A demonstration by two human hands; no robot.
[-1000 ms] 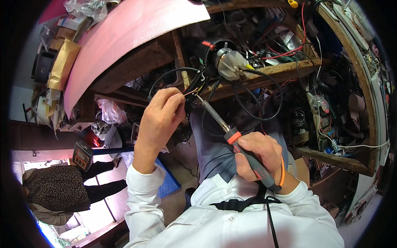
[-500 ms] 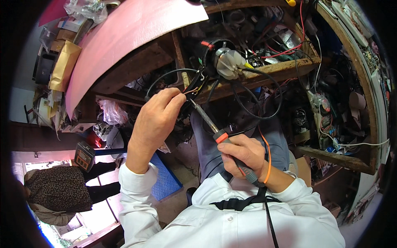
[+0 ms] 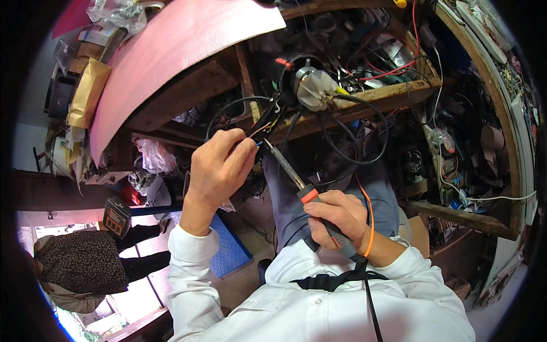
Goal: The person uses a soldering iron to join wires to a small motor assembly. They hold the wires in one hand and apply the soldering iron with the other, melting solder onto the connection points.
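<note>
My right hand (image 3: pixel 341 219) is wrapped round the grey and red handle of a soldering iron (image 3: pixel 289 170), whose metal shaft points up and left. Its tip sits just right of my left fingertips, close to a bit of blue; whether they touch, I cannot tell. Thumb and fingers of my left hand (image 3: pixel 221 171) pinch a thin wire (image 3: pixel 260 129), one of several leading down from a motor (image 3: pixel 312 88) with pale fan blades and a dark housing. The motor rests on the edge of an open wooden drawer (image 3: pixel 376 104). Black cable (image 3: pixel 389 134) loops beside it.
Tools, parts and red wire (image 3: pixel 393 73) crowd the drawer. A pink board (image 3: pixel 188 34) covers the upper left, and a blue plate (image 3: pixel 229 248) lies on the floor. An orange cord (image 3: pixel 371 219) runs past my right wrist. Another person (image 3: pixel 80 262) stands at far left.
My left hand has shifted slightly down, and a bit of blue now shows by its fingertips. The soldering iron has moved slightly down and right.
</note>
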